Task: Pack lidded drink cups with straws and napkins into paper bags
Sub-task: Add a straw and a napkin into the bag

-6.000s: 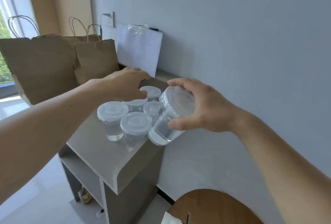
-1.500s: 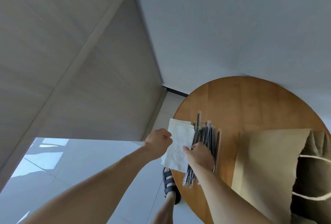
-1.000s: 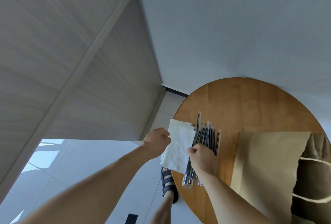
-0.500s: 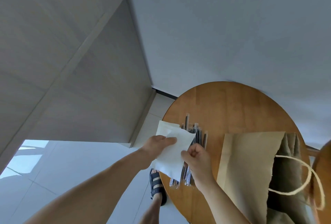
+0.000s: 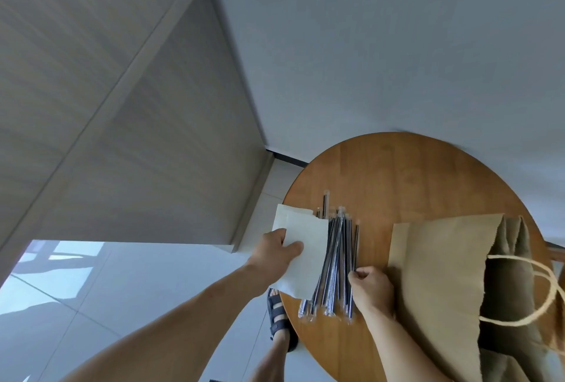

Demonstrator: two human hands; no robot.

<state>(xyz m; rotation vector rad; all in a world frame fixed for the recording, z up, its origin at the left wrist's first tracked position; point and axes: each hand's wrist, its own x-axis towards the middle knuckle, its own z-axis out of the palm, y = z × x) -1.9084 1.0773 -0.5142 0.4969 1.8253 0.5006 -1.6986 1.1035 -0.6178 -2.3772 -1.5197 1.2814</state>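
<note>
Round wooden table [image 5: 397, 174]: my left hand [image 5: 276, 255] pinches a white napkin [image 5: 308, 247] just left of the wrapped straws [image 5: 336, 259], my right hand [image 5: 371, 290] pinches one of them, paper bag [image 5: 443, 274] lying just right.

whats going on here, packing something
A person stands at a round wooden table. Their left hand holds a white napkin at the table's left edge. The right hand pinches one wrapped straw at the right side of the pile of straws. A brown paper bag waits on the table to the right with its mouth open. Neither the napkin nor the straw is in it yet.
</note>
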